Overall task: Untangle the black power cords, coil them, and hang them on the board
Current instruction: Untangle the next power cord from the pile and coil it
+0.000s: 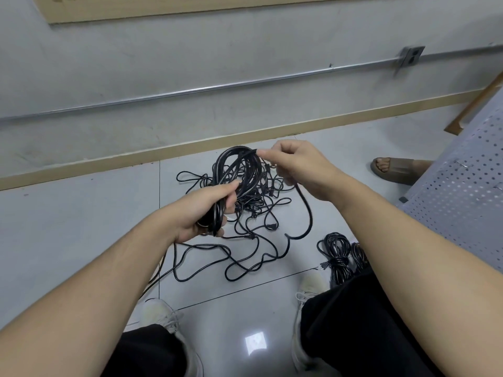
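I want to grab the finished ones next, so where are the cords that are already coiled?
In the head view, the coiled cords lie on the floor at lower right, beside the right shoe and right of the tangled pile.

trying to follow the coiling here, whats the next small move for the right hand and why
Probably lay the pinched loop down into the left hand, which grips the coil at its base. The right hand pinches the cord at the coil's top, and a loose tail hangs below it, not yet wound.
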